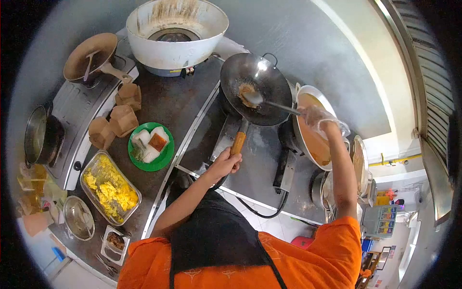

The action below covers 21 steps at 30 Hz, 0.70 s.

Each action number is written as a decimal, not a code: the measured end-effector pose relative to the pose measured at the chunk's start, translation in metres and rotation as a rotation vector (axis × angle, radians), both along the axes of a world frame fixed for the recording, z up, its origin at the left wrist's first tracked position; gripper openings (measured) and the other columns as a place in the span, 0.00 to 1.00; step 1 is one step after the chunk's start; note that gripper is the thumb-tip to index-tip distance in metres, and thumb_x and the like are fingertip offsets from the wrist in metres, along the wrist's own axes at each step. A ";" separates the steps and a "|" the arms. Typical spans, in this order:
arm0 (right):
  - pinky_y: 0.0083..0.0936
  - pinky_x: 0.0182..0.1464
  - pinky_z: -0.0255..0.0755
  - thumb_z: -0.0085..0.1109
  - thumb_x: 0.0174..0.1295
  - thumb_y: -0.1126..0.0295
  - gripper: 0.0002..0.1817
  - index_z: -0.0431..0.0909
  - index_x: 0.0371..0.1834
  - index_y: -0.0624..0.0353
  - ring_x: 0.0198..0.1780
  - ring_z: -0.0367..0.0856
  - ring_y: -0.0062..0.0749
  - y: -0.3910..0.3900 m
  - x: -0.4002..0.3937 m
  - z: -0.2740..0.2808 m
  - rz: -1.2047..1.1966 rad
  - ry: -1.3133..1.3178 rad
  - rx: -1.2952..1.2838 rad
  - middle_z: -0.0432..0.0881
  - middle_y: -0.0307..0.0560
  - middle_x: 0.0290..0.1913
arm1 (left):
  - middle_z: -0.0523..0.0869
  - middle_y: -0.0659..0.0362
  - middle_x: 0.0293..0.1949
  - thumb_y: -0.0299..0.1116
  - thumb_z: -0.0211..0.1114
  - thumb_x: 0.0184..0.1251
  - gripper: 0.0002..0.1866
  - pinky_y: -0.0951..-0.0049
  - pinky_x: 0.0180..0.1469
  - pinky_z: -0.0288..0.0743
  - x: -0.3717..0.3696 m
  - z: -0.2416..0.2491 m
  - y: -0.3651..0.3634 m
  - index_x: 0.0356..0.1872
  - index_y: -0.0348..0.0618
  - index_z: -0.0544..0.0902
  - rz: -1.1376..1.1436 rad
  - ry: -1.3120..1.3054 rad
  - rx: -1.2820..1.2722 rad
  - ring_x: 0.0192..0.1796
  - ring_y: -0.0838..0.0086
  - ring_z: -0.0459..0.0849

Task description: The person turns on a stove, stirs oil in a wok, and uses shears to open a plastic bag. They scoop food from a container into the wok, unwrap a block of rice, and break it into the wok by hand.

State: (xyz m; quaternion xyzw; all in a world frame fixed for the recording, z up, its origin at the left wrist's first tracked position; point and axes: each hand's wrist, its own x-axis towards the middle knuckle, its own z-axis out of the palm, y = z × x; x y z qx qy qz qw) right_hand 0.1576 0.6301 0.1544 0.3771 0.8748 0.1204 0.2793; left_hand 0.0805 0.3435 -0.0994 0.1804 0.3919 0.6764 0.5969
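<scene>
My left hand is closed around the wooden handle of a dark wok on a burner. In a thin plastic glove, my right hand grips a long-handled metal ladle. Its head rests inside the wok, at the edge of a small patch of brown food. Beside my right hand stands a wide pot of orange-brown liquid. The gloved fingers are partly blurred by the crinkled plastic.
Left of the wok, a green plate holds white rice portions and a brown piece. Near it are brown paper boxes, a tray of scrambled egg and a pan on a stove. A white basin-like burner surround stands behind.
</scene>
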 end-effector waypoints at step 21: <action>0.42 0.50 0.76 0.49 0.74 0.64 0.15 0.83 0.58 0.44 0.49 0.86 0.47 0.057 0.017 -0.028 0.181 0.083 -0.073 0.87 0.51 0.47 | 0.76 0.60 0.40 0.37 0.58 0.80 0.12 0.78 0.30 0.69 0.000 0.000 0.000 0.52 0.41 0.69 0.009 -0.023 -0.004 0.31 0.81 0.76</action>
